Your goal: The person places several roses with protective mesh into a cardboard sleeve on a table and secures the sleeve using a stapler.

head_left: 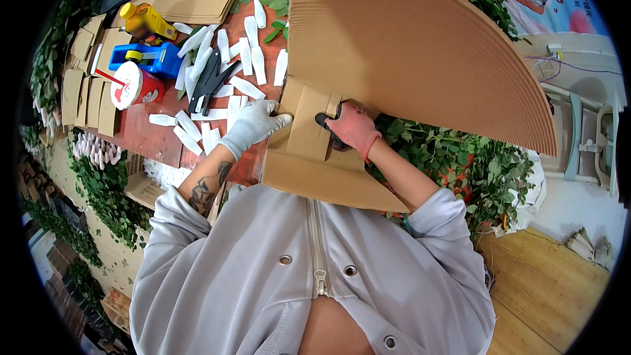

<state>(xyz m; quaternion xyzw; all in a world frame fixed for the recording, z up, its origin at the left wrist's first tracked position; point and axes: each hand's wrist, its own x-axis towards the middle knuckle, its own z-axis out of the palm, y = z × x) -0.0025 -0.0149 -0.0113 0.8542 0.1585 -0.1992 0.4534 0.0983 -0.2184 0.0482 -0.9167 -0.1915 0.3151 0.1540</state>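
A large brown cardboard piece (pixel 394 46) stands before me, its ribbed edge curving away to the right. Its lower part is folded into a narrow boxy section (pixel 309 128) with a flap by my chest. My left hand (pixel 251 126), in a white glove, grips the left edge of the cardboard with the thumb on top. On the right of the fold, my right hand (pixel 353 128), in a red glove with black fingertips, is closed on the cardboard. Its thumb presses the face; the other fingers are partly hidden. A black stapler (pixel 211 82) lies left of the cardboard.
White paper-like strips (pixel 246 56) litter the red table (pixel 148 128). At its left stand a red-and-white cup (pixel 131 85) with straw, a blue tape dispenser (pixel 154 59) and a yellow bottle (pixel 148 23). Leafy stems (pixel 447 151) crowd the right side.
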